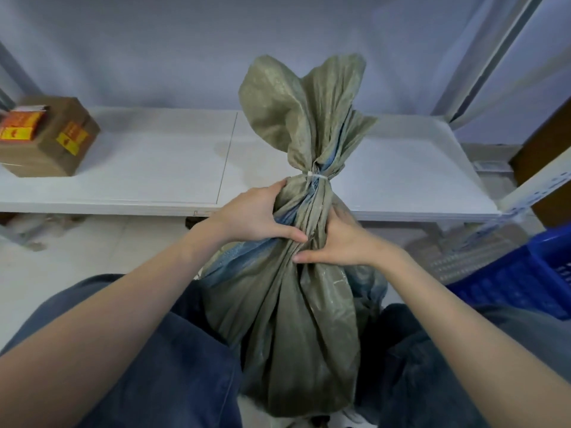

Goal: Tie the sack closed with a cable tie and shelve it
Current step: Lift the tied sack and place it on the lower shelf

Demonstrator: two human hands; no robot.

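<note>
The sack [287,319] stands on the floor between the person's knees, its neck already cinched by a white cable tie [316,176] above both hands. The tying looks finished; shelving is the step in hand. The left hand [250,216] and right hand [336,242] have their fingers clamped on the gathered neck just below the tie, one on each side. The next move probably calls for a firm two-handed lift, up and forward onto the white shelf [139,168] just beyond. The sack looks bulky and soft, so it may sag or swing. A cardboard box [46,140] sits at the shelf's far left, well apart from the open middle. A blue crate [519,279] stands on the right, near the right knee.
</note>
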